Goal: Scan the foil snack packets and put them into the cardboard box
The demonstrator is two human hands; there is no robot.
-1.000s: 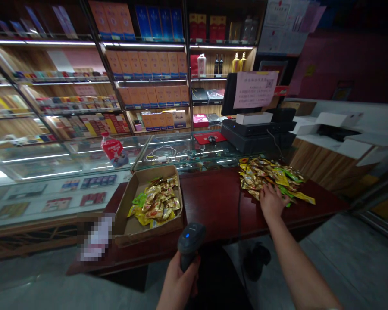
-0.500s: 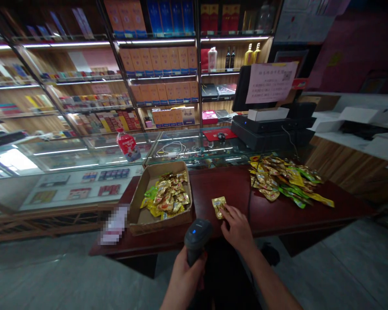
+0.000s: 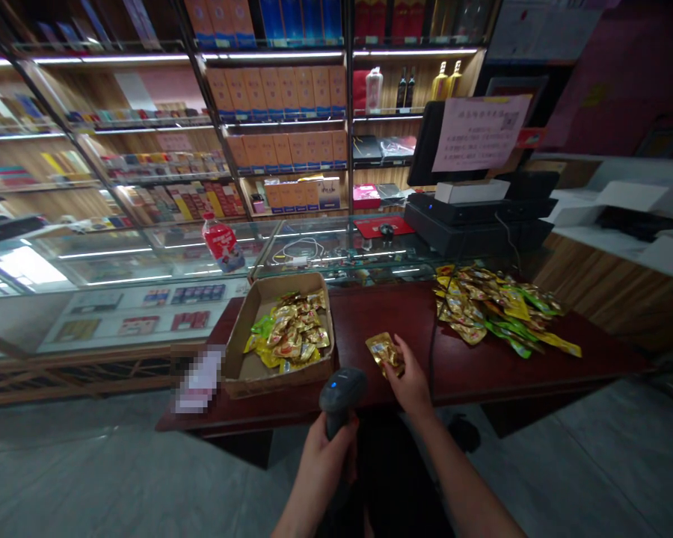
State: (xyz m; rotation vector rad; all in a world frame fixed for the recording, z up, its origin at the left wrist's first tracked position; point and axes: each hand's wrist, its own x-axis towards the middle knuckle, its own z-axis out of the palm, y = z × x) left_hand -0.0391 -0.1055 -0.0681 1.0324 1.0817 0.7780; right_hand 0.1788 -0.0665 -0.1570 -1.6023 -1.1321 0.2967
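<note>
Packet [image 3: 380, 348] now in hand [image 3: 409, 381], table [image 3: 354, 321] beneath

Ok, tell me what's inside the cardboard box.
Shiny foil packets, mostly gold with some green and yellow, lie heaped inside the cardboard box. The heap covers whatever lies beneath it.

Red-labelled bottle [image 3: 222, 242], pink sign [image 3: 481, 134], orange boxes [image 3: 279, 91]

The packet [image 3: 381, 350] in my right hand [image 3: 410, 381] is gold with a paler patch; the scanner [image 3: 348, 388] in my left hand [image 3: 326, 457] is dark grey with a blue light [image 3: 333, 385]. Toward the dark red-brown tabletop's [image 3: 356, 317] left edge I see a brown carton [image 3: 280, 383] of gold, yellow and green packets [image 3: 294, 329], toward its right edge a pile [image 3: 485, 305] in gold, yellow and green.
</note>
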